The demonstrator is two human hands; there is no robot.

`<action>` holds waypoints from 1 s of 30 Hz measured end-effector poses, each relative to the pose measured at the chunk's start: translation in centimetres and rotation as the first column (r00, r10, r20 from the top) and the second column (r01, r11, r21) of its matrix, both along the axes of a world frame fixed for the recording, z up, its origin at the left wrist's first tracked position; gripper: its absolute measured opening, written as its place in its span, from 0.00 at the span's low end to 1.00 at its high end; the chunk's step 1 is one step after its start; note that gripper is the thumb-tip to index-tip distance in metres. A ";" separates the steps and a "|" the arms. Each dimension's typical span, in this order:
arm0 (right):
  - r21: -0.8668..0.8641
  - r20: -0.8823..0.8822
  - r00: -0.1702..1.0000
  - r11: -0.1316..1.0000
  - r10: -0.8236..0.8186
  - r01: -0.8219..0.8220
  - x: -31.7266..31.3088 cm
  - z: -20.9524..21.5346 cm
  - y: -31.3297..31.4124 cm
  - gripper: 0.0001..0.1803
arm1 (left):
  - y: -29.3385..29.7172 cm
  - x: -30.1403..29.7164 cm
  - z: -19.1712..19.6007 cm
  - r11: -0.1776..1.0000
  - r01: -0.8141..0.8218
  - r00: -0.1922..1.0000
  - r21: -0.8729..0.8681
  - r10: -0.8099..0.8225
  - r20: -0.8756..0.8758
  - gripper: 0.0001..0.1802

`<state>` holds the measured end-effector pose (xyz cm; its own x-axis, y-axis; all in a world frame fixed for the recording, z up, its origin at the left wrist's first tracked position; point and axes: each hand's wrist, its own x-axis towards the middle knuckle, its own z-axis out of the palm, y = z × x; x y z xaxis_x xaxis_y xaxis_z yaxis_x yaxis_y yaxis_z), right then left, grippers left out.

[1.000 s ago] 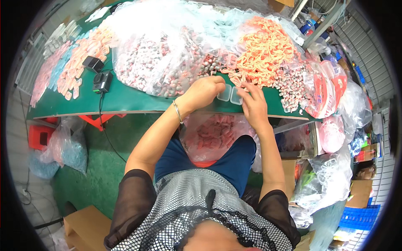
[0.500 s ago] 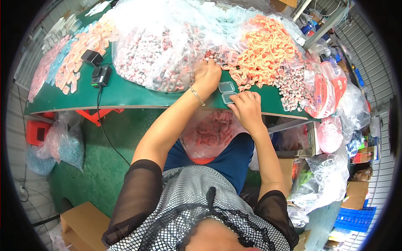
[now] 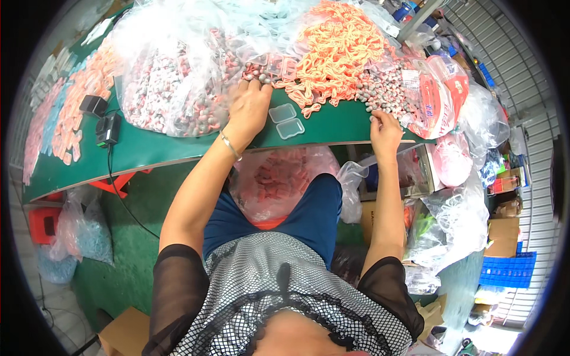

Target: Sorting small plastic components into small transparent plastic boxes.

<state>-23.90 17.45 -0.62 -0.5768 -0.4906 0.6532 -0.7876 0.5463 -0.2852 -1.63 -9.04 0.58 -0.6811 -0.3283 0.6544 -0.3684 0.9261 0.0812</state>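
Note:
An open, clear hinged plastic case [image 3: 286, 121] lies flat on the green table between my hands, touching neither. My left hand [image 3: 248, 111] rests at the mouth of a big clear bag [image 3: 178, 89] of small round grey-and-pink pieces; its fingers curl down and their tips are hidden. At the near edge of a loose pile of similar grey-and-pink pieces [image 3: 389, 89], my right hand [image 3: 386, 132] has thumb and fingers pinched together, with a small grey piece at the tips. Bundled orange cords [image 3: 338, 53] are heaped between the two lots of pieces.
Left on the table are a black device with a cable [image 3: 108, 129] and rows of orange cases [image 3: 74, 118]. A red-and-white bag [image 3: 439, 98] stands right of the pile. Below the table edge, a clear bag of red-pink pieces [image 3: 279, 178] sits between my knees.
My right hand has left the plastic case and moved right to the loose pile. My left hand stays by the big bag's mouth. The whole view has shifted, with the table now further left.

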 end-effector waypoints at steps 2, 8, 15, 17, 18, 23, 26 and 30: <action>0.147 -0.004 0.997 0.986 -0.083 0.082 -1.1 0.1 0.5 0.07 | 0.8 1.4 0.4 1.000 0.021 0.999 0.023 -0.022 0.045 0.05; 0.411 -0.235 0.947 0.860 -0.220 0.302 -1.5 1.0 -2.6 0.10 | 0.7 3.1 0.5 0.991 0.099 0.980 -0.087 -0.082 0.183 0.06; 0.427 -0.377 0.913 0.846 -0.153 0.318 -3.0 0.2 -3.7 0.06 | 2.0 2.3 -0.9 0.972 0.012 0.989 0.233 -0.046 0.143 0.04; 0.429 -0.410 0.908 0.859 -0.090 0.280 -3.3 0.2 -3.6 0.06 | 1.8 2.4 -1.8 0.968 0.038 0.997 0.250 -0.055 0.062 0.07; 0.434 -0.410 0.908 0.858 -0.085 0.277 -3.3 0.1 -3.4 0.06 | 1.8 2.6 -2.1 0.966 0.035 0.997 0.254 -0.052 0.062 0.07; 0.278 -0.246 0.964 0.946 -0.098 0.167 -3.4 0.0 -2.6 0.07 | 2.5 2.7 -1.7 0.925 0.050 0.999 0.377 -0.046 -0.020 0.06; 0.336 -0.263 0.956 0.916 -0.132 0.219 -2.9 0.3 -2.8 0.08 | 2.4 2.7 -2.2 0.918 0.024 0.998 0.396 0.000 -0.061 0.07; 0.382 -0.365 0.922 0.882 -0.130 0.276 -3.0 0.4 -3.6 0.09 | 2.7 3.0 -2.0 0.884 0.072 0.993 0.462 -0.022 -0.114 0.07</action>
<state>-26.90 13.88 -0.20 -0.4891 -0.6533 0.5779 -0.6532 0.7134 0.2536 1.38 -6.36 -1.39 -0.6409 -0.5811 0.5016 -0.2917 0.7888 0.5410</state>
